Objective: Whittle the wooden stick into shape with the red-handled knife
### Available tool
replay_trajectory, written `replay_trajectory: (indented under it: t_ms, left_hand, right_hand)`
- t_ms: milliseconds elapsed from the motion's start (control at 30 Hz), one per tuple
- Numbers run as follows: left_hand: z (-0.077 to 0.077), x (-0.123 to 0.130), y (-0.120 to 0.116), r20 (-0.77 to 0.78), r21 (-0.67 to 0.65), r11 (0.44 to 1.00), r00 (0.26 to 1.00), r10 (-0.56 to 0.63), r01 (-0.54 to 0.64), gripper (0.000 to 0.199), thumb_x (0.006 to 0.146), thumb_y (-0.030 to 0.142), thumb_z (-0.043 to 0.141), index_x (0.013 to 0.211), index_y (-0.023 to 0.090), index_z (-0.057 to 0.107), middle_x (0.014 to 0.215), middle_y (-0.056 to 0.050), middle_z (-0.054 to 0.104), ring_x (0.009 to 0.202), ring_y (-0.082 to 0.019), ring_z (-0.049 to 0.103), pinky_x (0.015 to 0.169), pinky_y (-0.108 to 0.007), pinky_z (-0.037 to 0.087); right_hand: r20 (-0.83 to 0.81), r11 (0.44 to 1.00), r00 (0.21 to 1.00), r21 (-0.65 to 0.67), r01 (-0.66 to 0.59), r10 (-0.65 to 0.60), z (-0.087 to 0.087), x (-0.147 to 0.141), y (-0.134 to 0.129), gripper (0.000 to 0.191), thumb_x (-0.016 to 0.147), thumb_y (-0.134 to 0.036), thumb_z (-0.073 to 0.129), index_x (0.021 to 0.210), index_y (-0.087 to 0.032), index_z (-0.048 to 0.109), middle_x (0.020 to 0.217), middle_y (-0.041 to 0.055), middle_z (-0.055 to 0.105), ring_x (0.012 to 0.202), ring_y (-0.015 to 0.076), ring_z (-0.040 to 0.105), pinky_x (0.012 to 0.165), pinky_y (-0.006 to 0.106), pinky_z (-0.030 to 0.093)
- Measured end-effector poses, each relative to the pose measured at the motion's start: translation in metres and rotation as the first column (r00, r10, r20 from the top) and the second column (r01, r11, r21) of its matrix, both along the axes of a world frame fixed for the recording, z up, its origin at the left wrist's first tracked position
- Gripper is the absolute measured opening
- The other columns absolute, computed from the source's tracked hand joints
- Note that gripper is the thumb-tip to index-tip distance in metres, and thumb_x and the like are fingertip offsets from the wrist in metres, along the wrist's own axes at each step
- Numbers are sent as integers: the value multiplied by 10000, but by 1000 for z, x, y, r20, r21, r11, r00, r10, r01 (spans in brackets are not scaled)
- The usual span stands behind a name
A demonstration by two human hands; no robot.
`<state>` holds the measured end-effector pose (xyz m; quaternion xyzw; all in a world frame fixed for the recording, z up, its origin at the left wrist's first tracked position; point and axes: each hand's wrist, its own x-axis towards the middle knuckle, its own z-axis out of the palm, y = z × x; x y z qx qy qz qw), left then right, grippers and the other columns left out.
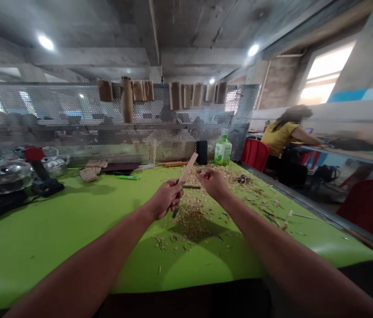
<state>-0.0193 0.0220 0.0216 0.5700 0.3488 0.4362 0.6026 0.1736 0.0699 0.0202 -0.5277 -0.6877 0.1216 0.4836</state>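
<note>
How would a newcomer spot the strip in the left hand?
Find the green tabletop, then the shavings near its middle. Above them, the left hand holds the wooden strip: its flat, pale upper part differs from the thin, dark piece nearby.

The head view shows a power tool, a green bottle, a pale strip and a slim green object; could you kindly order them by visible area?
1. Power tool
2. Green bottle
3. Pale strip, in the left hand
4. Slim green object
Nearness to the camera leaves true sizes unsure.
</note>
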Motion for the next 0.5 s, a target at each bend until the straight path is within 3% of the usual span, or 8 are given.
replay_trajectory:
  t_ms: [67, 167, 267, 500]
  left_hand:
    - [1, 1, -1, 34, 2, 999, 998, 52, -53, 157, 872, 296, 581, 900, 203, 457, 655, 87, 437, 355, -16, 284, 309, -144, 253]
    - [-1, 5, -2, 57, 27, 994, 993, 104, -105, 132, 885, 288, 555, 901, 206, 453, 674, 82, 451, 365, -20, 307, 306, -145, 258]
    - [-4, 8, -3, 41, 43, 989, 989, 143, -145, 108, 891, 270, 529, 879, 210, 441, 679, 82, 445, 369, -22, 317, 311, -147, 263]
    - [-6, 20, -9, -54, 8, 975, 973, 223, -223, 112, 934, 275, 454, 848, 232, 398, 606, 101, 364, 343, -37, 281, 315, -164, 196]
  right_hand:
    - [315, 997, 946, -6, 83, -77, -3, -7, -6, 199, 868, -321, 546, 911, -220, 712, 784, 31, 699, 708, 174, 600, 609, 254, 353]
    - [587, 988, 802, -24, 150, -107, -5, -20, -16, 251, 893, -258, 480, 974, -235, 717, 851, 65, 733, 741, 187, 629, 635, 264, 345]
    - [677, 982, 725, -12, 187, -130, -3, -29, -24, 279, 937, -252, 425, 989, -239, 699, 868, 80, 739, 749, 189, 644, 646, 266, 346]
    - [734, 978, 664, 2, 207, -142, 4, -29, -24, 335, 991, -261, 358, 1019, -234, 691, 936, 98, 746, 848, 210, 682, 696, 271, 396]
